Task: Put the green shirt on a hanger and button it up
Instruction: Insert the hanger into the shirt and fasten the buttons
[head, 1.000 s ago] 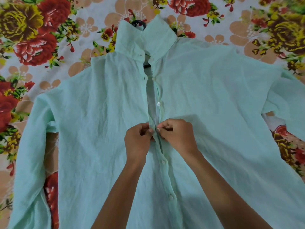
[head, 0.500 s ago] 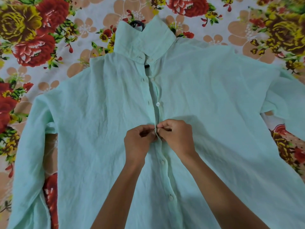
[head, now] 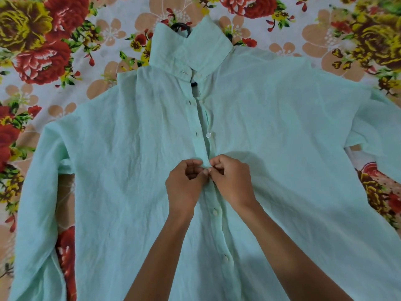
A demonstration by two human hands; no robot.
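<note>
Both hands pinch green shirt (head: 282, 148) placket edges: left (head: 184, 183), right (head: 233, 181) | hanger (head: 180, 27) hook above collar

Shirt (head: 282, 148) lies on bedsheet (head: 65, 61), hanger (head: 181, 27) inside its collar

No lettering, label, brand or number reads anywhere here: none on the green shirt (head: 130, 170), none on the floral sheet (head: 65, 61) around it.
</note>
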